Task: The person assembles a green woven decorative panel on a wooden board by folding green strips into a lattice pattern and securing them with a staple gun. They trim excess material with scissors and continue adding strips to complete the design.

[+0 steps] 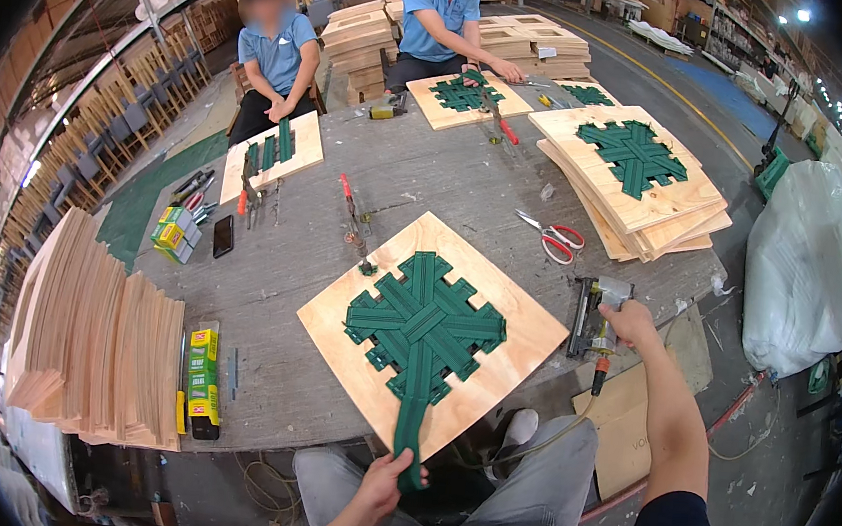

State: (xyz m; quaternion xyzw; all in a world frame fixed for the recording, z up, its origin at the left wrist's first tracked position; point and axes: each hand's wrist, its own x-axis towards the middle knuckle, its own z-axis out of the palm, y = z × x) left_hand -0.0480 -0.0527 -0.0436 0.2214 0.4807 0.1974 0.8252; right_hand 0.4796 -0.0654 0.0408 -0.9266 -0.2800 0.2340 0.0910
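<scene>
A square plywood board (521, 322) lies corner-on at the table's near edge. Green webbing straps (423, 321) cross and weave over its middle. One strap end (410, 422) runs off the near corner, and my left hand (384, 480) pinches it there, just above my lap. Right of the board, my right hand (633, 324) is closed around a pneumatic staple gun (591, 323) that lies on its side at the table edge. An air hose (583, 412) trails from its fitting. My fingers partly cover the gun's handle.
Red-handled scissors (555, 240) and pliers (350, 212) lie beyond the board. Stacked boards with webbing (637, 197) stand right; thin wooden panels (104, 336) and a yellow-green box (202, 374) left. Two people in blue shirts (277, 55) work across the table (266, 320).
</scene>
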